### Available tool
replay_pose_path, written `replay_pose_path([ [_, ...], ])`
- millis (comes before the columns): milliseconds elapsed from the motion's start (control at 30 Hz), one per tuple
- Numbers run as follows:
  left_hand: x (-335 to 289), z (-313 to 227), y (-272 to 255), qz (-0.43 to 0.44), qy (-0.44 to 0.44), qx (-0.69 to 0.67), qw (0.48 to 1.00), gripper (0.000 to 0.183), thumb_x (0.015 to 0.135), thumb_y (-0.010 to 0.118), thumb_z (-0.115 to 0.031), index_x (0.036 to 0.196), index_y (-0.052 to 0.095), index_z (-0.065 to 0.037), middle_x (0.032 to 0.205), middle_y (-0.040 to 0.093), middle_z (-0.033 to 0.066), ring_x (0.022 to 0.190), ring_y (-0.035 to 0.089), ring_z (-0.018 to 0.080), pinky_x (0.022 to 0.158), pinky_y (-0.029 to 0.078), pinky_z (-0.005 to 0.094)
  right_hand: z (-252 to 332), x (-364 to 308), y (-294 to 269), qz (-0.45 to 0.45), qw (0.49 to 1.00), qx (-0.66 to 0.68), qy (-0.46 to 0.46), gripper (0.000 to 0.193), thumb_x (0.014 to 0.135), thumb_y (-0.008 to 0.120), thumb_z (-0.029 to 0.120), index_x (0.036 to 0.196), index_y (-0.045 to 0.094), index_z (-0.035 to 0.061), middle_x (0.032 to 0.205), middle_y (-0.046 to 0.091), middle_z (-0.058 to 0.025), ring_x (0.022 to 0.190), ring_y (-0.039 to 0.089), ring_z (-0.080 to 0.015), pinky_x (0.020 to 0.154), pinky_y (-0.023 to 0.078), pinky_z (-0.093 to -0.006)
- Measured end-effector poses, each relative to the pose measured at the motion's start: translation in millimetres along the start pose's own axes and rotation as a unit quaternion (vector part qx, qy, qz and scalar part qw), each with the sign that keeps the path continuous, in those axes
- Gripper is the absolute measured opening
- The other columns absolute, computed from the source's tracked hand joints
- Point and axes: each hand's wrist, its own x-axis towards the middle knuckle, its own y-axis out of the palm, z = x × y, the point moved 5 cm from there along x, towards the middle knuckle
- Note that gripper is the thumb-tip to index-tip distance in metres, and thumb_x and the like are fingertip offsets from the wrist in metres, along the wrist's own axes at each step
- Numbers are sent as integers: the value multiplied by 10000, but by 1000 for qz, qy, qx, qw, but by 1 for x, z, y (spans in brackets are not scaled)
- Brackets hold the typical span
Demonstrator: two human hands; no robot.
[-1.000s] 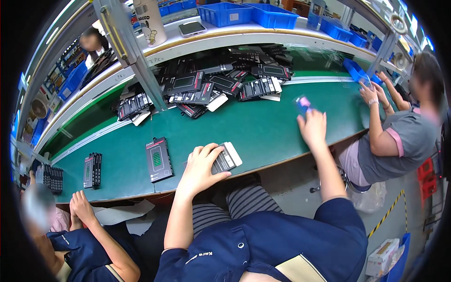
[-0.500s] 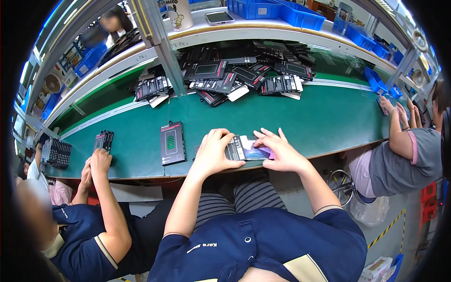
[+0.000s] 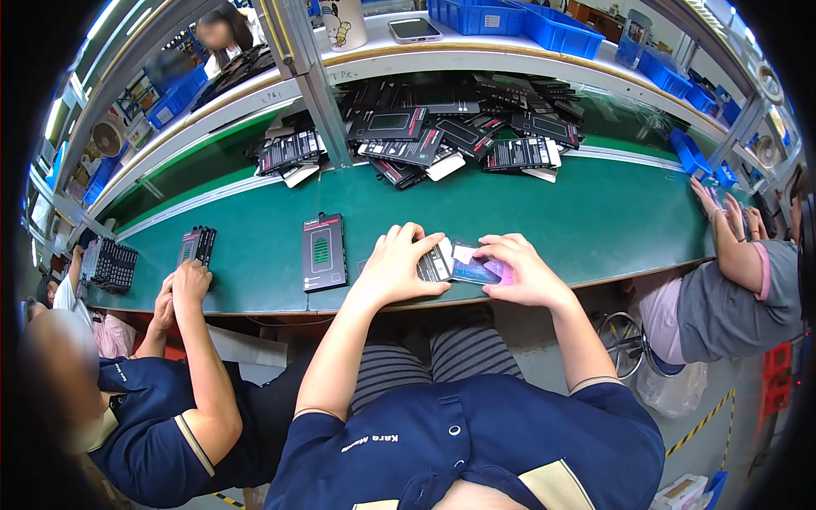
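Note:
My left hand (image 3: 393, 266) is closed around a flat black cardboard box (image 3: 436, 265) with white print, near the front edge of the green table. At the box's right end lies a thin, glossy blue-purple flat piece (image 3: 476, 270) with a whitish patch. My right hand (image 3: 529, 270) grips this piece between thumb and fingers. How far the piece sits inside the box I cannot tell. Left of my hands, a black box with a green battery-shaped window (image 3: 321, 252) lies face up.
A heap of similar black boxes (image 3: 399, 146) lies along the back, under a shelf (image 3: 374, 59) with blue bins (image 3: 476, 17) and a phone (image 3: 415, 31). A metal post (image 3: 321, 110) stands there. At left, a co-worker's hands (image 3: 189, 282) touch upright boxes (image 3: 200, 245); another person sits at right.
My right hand has shifted slightly right, its fingers now curled around the glossy piece instead of spread above it. The box in my left hand is tilted a little more. The whole view has shifted slightly.

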Motion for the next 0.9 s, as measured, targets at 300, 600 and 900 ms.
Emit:
replay_pose_path([
  [300, 10, -5, 9, -44, 86, -14, 995, 826, 568, 856, -393, 1240, 578, 0, 1223, 558, 165, 1176, 513, 326, 1036, 394, 419, 37, 26, 36, -44, 984, 147, -93, 650, 728, 467, -111, 1349, 495, 78, 1551, 304, -263, 1462, 258, -428, 1200, 198, -522],
  [600, -7, -17, -5, -412, -11, -321, 853, 702, 662, 932, -172, 1128, 416, -79, 1038, 577, 76, 886, 608, 145, 772, 516, 286, 67, 59, 21, -87, 731, 676, 32, 327, 998, 476, 81, 1273, 586, -58, 1255, 635, -125, 1123, 598, -183, 1028, 433, -323],
  [900, -2, -17, -14, -356, 71, -592, 720, 208, 987, 550, 8, 1123, 411, -66, 1096, 615, 129, 1013, 597, 165, 933, 472, 307, 70, 56, 26, -330, 812, 474, -89, 116, 977, 571, 8, 1092, 563, -7, 1102, 636, -104, 1038, 609, -162, 955, 479, -295],
])
